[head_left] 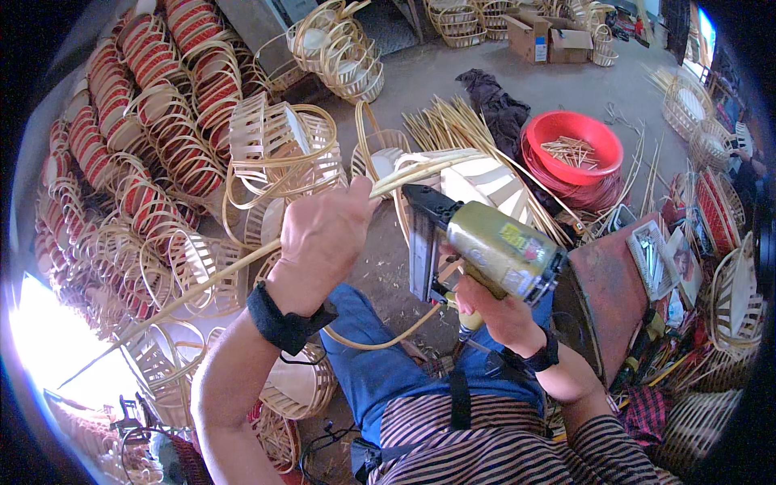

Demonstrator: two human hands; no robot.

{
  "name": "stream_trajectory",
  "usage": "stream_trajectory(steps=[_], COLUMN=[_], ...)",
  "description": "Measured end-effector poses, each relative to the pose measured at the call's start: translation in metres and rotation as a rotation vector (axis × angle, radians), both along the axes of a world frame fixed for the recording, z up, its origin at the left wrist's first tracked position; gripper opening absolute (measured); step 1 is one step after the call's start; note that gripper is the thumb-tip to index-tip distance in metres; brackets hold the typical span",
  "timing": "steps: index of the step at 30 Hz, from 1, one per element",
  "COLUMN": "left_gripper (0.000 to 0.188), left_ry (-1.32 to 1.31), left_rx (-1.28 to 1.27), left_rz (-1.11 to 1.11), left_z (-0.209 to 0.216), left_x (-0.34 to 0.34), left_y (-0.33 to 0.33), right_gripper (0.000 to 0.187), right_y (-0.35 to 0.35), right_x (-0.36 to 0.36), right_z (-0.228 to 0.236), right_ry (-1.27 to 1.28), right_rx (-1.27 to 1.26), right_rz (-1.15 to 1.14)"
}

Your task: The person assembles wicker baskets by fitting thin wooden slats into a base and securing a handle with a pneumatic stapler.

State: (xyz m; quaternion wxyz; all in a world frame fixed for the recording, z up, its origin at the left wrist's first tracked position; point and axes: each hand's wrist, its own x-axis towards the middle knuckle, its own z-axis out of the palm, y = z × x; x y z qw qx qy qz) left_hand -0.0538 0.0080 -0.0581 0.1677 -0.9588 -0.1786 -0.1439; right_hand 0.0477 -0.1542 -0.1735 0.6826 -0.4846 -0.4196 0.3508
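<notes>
My left hand (pixel 320 238), a black band at its wrist, is closed around a long, pale bamboo strip (pixel 190 293). One end of the strip slants down to the left; beyond the fist, pale strips (pixel 424 167) lie together and point right. In my right hand (pixel 499 314) is a nail gun (pixel 503 246) with a gold-coloured body and a dark nose. Its nose is close beneath the strips, but I cannot tell whether it touches them. A curved strip (pixel 388 346) loops across above my knees. The fingers on the gun's handle are partly hidden by its body.
Stacked red-banded baskets (pixel 158 113) fill the left side. More woven baskets (pixel 283 149) stand ahead, beside long sticks (pixel 453 125). A red basin (pixel 574 129) holding short sticks is at the right, with a rusty-topped bench (pixel 610 279) nearer me. A cardboard box (pixel 529 40) sits farther back.
</notes>
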Motion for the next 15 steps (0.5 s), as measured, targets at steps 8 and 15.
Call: stream_trajectory(steps=[8, 15], left_gripper=[0.018, 0.017], left_ry=[0.035, 0.074], left_rx=[-0.058, -0.017], left_rz=[0.043, 0.089], left_z=[0.0083, 0.0064], left_x=[0.0024, 0.0047], left_y=[-0.0104, -0.0088], right_gripper=[0.023, 0.025], right_y=[0.0075, 0.0117], right_x=[-0.0071, -0.0118], right_z=[-0.0014, 0.0004], right_ry=[0.11, 0.191], right_rx=[-0.029, 0.097], right_rz=[-0.046, -0.141])
